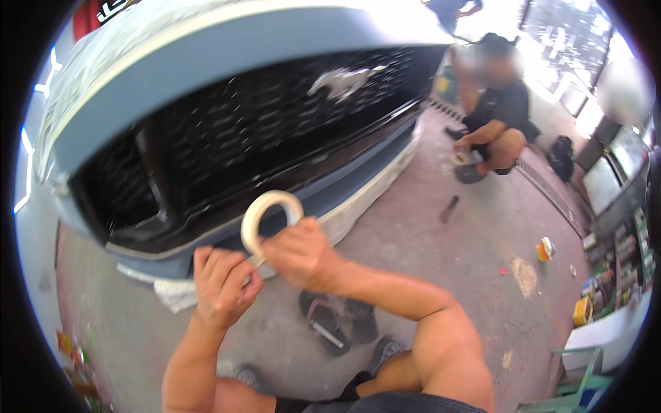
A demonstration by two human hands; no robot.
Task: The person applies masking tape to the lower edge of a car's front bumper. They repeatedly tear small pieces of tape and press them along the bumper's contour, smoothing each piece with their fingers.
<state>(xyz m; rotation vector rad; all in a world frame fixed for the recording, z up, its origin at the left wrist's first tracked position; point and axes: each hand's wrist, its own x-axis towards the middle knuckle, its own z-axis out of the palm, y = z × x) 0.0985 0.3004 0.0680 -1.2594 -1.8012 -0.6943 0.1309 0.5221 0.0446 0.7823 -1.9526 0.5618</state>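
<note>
My right hand (pixel 303 256) grips a roll of cream masking tape (pixel 253 219), which stands up from the fingers in front of the car's lower bumper. Beside it on the left, my left hand (pixel 224 283) is closed, thumb against fingers, at a short strip of tape that spans the small gap between the hands. The fingers partly hide the strip's end. Ahead is the front of a car with a black mesh grille (pixel 237 127) and a silver horse emblem (pixel 344 82). Grey-blue bumper panels (pixel 227 51) surround the grille, with pale covering along the edges.
A pair of dark sandals (pixel 323 323) lies on the floor between my feet and the car. At the right a person (pixel 496 113) squats, holding a tape roll. A yellow container (pixel 545 249), a dark tool (pixel 449 208) and a loaded shelf (pixel 623 255) are farther right.
</note>
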